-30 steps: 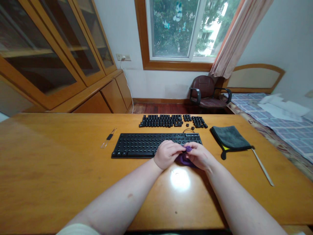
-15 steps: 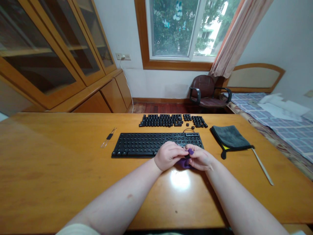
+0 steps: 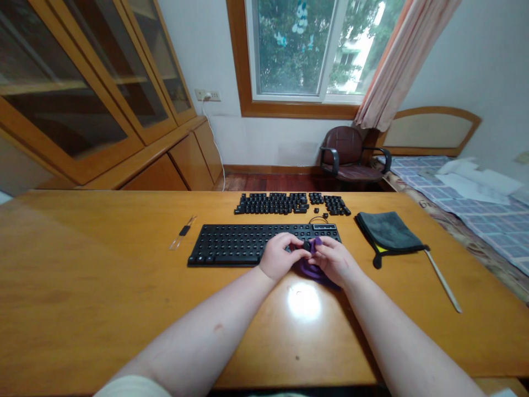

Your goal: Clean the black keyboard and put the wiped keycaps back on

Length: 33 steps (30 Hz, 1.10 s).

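Observation:
Between the fingertips of my left hand (image 3: 281,255) is a small black keycap (image 3: 307,246). My right hand (image 3: 334,259) pinches a purple cloth (image 3: 317,243) against the keycap's right side, and the rest of the cloth hangs below onto the table. Both hands are over the front right part of a black keyboard (image 3: 231,242), whose keys are mostly off, leaving bare key posts. Behind the keyboard, many loose black keycaps (image 3: 270,203) are laid out in rows. My hands hide the keyboard's right front corner.
A wire keycap puller (image 3: 184,230) lies left of the keyboard. On the right are a folded grey cloth (image 3: 388,230) and a thin pale stick (image 3: 443,280). The wooden table (image 3: 103,275) has its far edge behind the keycaps. A chair (image 3: 349,151) stands beyond.
My hands have moved slightly left and up. The black keycap now shows between my fingers, and more of the purple cloth hangs beneath my right hand.

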Motion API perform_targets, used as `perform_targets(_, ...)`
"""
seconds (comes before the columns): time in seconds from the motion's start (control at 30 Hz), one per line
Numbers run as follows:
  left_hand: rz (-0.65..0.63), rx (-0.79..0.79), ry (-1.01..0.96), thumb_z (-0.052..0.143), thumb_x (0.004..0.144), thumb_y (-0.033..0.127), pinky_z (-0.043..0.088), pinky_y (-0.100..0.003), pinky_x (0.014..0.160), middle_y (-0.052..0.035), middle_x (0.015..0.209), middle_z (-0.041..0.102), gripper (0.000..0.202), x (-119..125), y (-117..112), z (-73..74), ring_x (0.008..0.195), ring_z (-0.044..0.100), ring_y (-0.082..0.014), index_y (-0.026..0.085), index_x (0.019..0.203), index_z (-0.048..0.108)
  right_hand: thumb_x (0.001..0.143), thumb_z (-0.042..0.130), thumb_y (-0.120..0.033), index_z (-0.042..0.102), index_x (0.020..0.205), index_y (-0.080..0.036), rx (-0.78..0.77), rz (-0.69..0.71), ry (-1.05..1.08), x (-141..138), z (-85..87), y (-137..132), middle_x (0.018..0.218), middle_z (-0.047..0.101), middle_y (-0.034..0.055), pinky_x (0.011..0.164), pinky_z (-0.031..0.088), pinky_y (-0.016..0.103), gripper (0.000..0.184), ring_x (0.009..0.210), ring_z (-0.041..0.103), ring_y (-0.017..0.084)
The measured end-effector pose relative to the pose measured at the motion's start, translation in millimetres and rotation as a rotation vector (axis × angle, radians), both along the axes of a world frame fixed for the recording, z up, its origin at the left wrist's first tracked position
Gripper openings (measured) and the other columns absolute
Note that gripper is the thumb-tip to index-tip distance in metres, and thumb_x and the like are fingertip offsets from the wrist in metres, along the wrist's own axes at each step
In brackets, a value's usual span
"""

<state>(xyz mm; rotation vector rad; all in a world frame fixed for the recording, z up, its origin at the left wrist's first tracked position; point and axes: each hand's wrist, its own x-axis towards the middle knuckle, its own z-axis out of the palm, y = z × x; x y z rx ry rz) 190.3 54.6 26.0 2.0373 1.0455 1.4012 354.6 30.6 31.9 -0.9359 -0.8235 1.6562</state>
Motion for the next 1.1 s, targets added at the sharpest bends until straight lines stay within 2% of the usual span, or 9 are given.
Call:
perform_targets(0.13, -0.009, 0.082, 0.095, 0.075, 0.065, 0.032, 0.050, -0.027, 0.062, -0.0015, 0.068, 0.067, 0.018, -0.7, 1.4, -2.3, 0.062, 0.060, -0.0130, 0.017, 0.071, 0.066, 0.057, 0.079, -0.027, 0.063, 0.074, -0.018, 0.042, -0.057, -0.111, -2.0, -3.5, 1.5, 0.062, 0.065, -0.0013, 0.057, 0.050, 0.025, 0.025, 0.055, 0.060, 0.012)
perform_targets(0.3, -0.053, 0.201, 0.161, 0.067, 0.075, 0.029, 0.052, -0.029, 0.070, -0.0033, 0.077, 0.071, 0.012, -0.7, 3.4, -2.4, 0.071, 0.064, -0.0140, 0.018, 0.079, 0.069, 0.059, 0.078, -0.029, 0.061, 0.069, -0.018, 0.052, -0.155, -0.160, 0.3, -3.9, 4.0, 0.060, 0.064, -0.0010, 0.059, 0.051, 0.028, 0.022, 0.054, 0.060, 0.013)
perform_targets(0.47, 0.004, 0.136, 0.133, 0.064, 0.076, 0.022, 0.053, -0.029, 0.070, -0.0034, 0.078, 0.071, 0.007, -0.5, 3.5, -1.3, 0.073, 0.064, -0.0143, 0.018, 0.079, 0.069, 0.062, 0.076, -0.035, 0.065, 0.074, -0.019, 0.073, -0.129, -0.129, 0.9, -1.4, 1.7, 0.068, 0.067, 0.0019, 0.062, 0.052, 0.031, 0.023, 0.061, 0.063, 0.015)
perform_targets(0.57, 0.035, 0.113, 0.121, 0.065, 0.074, 0.021, 0.053, -0.029, 0.069, -0.0029, 0.076, 0.071, 0.005, -0.2, 2.3, -0.2, 0.070, 0.064, -0.0143, 0.019, 0.077, 0.069, 0.063, 0.075, -0.037, 0.067, 0.079, -0.019, 0.146, -0.160, -0.245, -1.7, -0.2, -0.3, 0.078, 0.069, 0.0047, 0.064, 0.052, 0.032, 0.026, 0.065, 0.062, 0.016)
perform_targets(0.73, 0.016, 0.114, 0.140, 0.063, 0.072, 0.017, 0.052, -0.027, 0.063, -0.0023, 0.071, 0.070, 0.006, 0.8, -0.1, 0.1, 0.062, 0.061, -0.0127, 0.019, 0.075, 0.069, 0.051, 0.081, -0.032, 0.061, 0.076, -0.019, 0.206, -0.237, -0.344, -7.5, 0.0, -0.6, 0.070, 0.065, 0.0009, 0.062, 0.050, 0.029, 0.034, 0.062, 0.059, 0.014)
perform_targets(0.93, 0.059, 0.011, 0.087, 0.067, 0.071, 0.021, 0.054, -0.027, 0.064, -0.0027, 0.072, 0.070, 0.006, 2.1, -1.8, 2.2, 0.064, 0.063, -0.0134, 0.018, 0.076, 0.069, 0.060, 0.076, -0.037, 0.058, 0.078, -0.020, 0.207, -0.207, -0.313, -6.6, 0.5, 0.7, 0.065, 0.063, 0.0008, 0.064, 0.050, 0.030, 0.031, 0.061, 0.060, 0.014)
perform_targets(1.1, 0.015, -0.004, 0.090, 0.066, 0.071, 0.018, 0.055, -0.028, 0.069, -0.0027, 0.076, 0.071, 0.006, 1.4, -2.0, 3.6, 0.070, 0.066, -0.0145, 0.018, 0.077, 0.069, 0.053, 0.080, -0.031, 0.057, 0.081, -0.020, 0.194, -0.214, -0.293, -4.4, 0.6, 1.7, 0.068, 0.062, -0.0012, 0.062, 0.050, 0.029, 0.038, 0.062, 0.059, 0.013)
